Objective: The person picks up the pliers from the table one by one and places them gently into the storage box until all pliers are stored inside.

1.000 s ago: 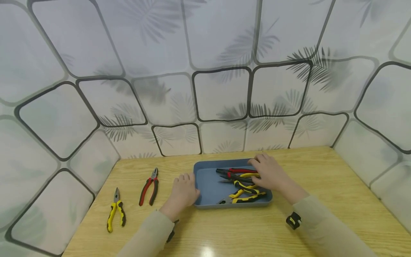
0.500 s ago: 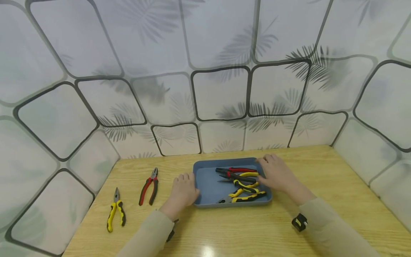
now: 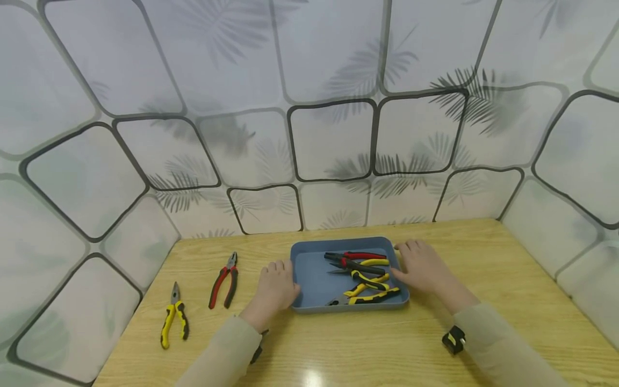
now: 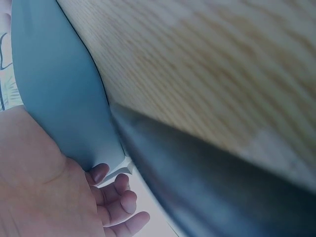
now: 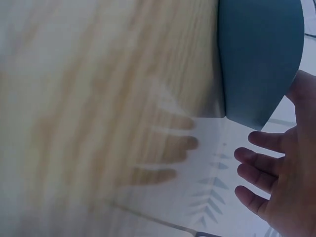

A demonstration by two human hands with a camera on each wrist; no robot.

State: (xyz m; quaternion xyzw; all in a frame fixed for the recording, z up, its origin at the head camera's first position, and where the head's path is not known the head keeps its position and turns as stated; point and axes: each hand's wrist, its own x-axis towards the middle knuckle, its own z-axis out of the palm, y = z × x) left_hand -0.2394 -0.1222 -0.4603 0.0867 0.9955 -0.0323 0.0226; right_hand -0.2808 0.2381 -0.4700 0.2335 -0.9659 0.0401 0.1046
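A shallow blue-grey tray [image 3: 314,279] stands on the wooden table, with several pliers lying in its right half. Red-and-black pliers [image 3: 365,255] overlap others at the back, and yellow-and-black pliers [image 3: 374,297] lie nearest the front wall. My left hand [image 3: 276,286] holds the tray's left end, its thumb over the rim and its fingers outside the wall. At the right end is my right hand [image 3: 422,269], thumb at the rim. In the right wrist view its fingers [image 5: 259,170] are spread loosely, apart from the tray wall.
Left of the tray, red-handled combination pliers [image 3: 230,267] lie on the table [image 3: 338,344]. Farther left are yellow-handled long-nose pliers [image 3: 167,325]. A patterned wall covering [image 3: 333,142] rises behind the table and at both sides.
My right hand has drawn back to the right, from over the pliers' handles inside the tray to the tray's right rim. The left hand and the tray stay put.
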